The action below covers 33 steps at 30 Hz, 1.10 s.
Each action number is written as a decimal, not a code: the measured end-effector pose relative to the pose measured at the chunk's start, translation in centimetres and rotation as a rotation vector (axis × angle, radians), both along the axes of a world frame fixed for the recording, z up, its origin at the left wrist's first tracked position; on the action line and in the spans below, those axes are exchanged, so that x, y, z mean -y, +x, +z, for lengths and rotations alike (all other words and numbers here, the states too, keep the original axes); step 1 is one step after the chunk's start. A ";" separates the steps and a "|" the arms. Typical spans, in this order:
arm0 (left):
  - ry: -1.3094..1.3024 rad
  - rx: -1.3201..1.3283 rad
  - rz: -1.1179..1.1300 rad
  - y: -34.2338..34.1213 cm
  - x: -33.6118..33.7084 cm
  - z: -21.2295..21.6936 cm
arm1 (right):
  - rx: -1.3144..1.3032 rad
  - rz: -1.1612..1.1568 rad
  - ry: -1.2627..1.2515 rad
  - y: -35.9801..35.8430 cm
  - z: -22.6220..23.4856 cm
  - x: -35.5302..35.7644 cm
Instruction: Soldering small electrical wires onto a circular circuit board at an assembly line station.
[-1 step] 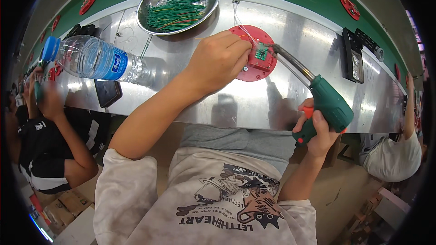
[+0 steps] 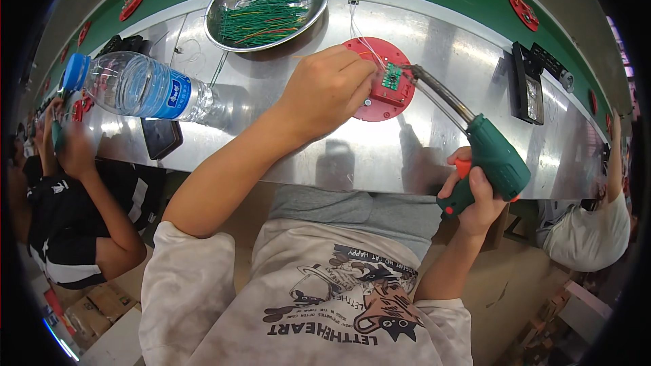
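Note:
A small green circuit board (image 2: 390,76) sits on a round red fixture (image 2: 377,108) on the steel workbench (image 2: 325,156). My left hand (image 2: 325,91) rests on the fixture's left side, with its fingers pinching a thin wire at the board. My right hand (image 2: 475,196) grips the handle of a green soldering gun (image 2: 495,156) below and to the right. The gun's long metal barrel reaches up and left, and its tip touches the board's right edge.
A steel bowl (image 2: 220,10) of green wires stands behind the fixture. A clear water bottle (image 2: 142,88) with a blue cap lies at the left above a black phone (image 2: 161,137). A black device (image 2: 527,85) lies at the right. Other people sit on both sides.

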<state>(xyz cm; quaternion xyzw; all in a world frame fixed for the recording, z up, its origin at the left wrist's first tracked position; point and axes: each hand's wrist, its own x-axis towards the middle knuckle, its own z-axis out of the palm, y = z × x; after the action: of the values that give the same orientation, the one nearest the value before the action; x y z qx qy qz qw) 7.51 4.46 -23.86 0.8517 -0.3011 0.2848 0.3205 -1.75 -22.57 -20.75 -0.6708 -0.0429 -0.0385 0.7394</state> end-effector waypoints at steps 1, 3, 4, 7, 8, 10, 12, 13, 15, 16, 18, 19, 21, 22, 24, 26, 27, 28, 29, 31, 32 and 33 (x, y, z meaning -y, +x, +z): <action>0.014 0.008 -0.008 0.0 0.0 0.1 | 0.084 -0.001 -0.011 -0.1 -0.5 0.2; 0.027 0.017 -0.018 0.0 0.0 0.1 | 0.098 -0.018 0.010 -0.1 -1.2 0.3; 0.016 0.013 -0.011 0.0 0.0 0.0 | 0.112 -0.035 0.031 0.0 -1.4 0.3; 0.002 0.010 -0.003 0.0 0.1 -0.1 | 0.118 -0.049 0.066 0.7 -2.1 0.4; -0.002 0.010 0.000 0.0 0.1 0.0 | 0.118 -0.051 0.066 0.8 -2.2 0.5; 0.003 -0.001 -0.005 -0.1 0.1 0.2 | 0.040 -0.090 0.177 0.8 -2.3 0.6; 0.007 -0.012 -0.012 -0.1 0.1 0.3 | 0.039 -0.092 0.160 0.9 -2.2 0.7; 0.009 -0.015 -0.010 -0.1 0.1 0.3 | 0.039 -0.093 0.144 0.9 -2.2 0.7; 0.011 -0.017 -0.011 -0.1 0.1 0.3 | 0.030 -0.092 0.158 1.0 -2.4 0.7; 0.010 -0.024 -0.009 -0.2 0.1 0.3 | 0.019 -0.088 0.173 1.0 -2.4 0.7; 0.009 -0.030 -0.010 -0.2 0.1 0.4 | 0.016 -0.089 0.173 0.9 -2.3 0.7; 0.016 -0.023 -0.014 -0.1 0.1 0.4 | 0.012 -0.088 0.172 0.9 -2.2 0.7; 0.023 -0.015 -0.020 -0.1 0.0 0.5 | 0.009 -0.092 0.177 0.9 -2.4 0.8; 0.025 -0.019 -0.015 -0.2 0.0 0.6 | 0.005 -0.093 0.182 0.9 -2.4 0.8; 0.026 -0.023 -0.012 -0.3 0.0 0.6 | 0.010 -0.087 0.174 0.9 -2.3 0.9; 0.003 -0.027 -0.013 -0.4 0.0 0.6 | 0.014 -0.081 0.166 0.9 -2.3 0.8; 0.003 -0.026 -0.014 -0.4 0.0 0.7 | 0.027 -0.098 0.165 0.9 -2.2 0.7; -0.027 -0.042 -0.009 -0.6 0.1 0.8 | 0.040 -0.114 0.164 0.8 -2.2 0.5; -0.057 -0.057 -0.004 -0.6 0.1 0.9 | 0.041 -0.115 0.165 0.6 -2.1 0.3; -0.067 0.006 0.048 -0.5 0.0 1.0 | 0.126 -0.168 0.083 0.2 -2.0 -0.2; -0.077 0.067 0.098 -0.4 -0.1 1.1 | 0.126 -0.168 0.084 0.1 -2.1 -0.3; -0.078 0.066 0.093 -0.4 -0.1 1.3 | 0.146 -0.165 0.059 -0.1 -2.2 -0.2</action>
<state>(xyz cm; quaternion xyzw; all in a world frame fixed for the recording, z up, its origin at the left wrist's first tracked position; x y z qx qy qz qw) 7.08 4.56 -22.54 0.8418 -0.2603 0.3389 0.3297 -1.85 -22.33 -22.92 -0.6454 -0.0398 -0.1493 0.7481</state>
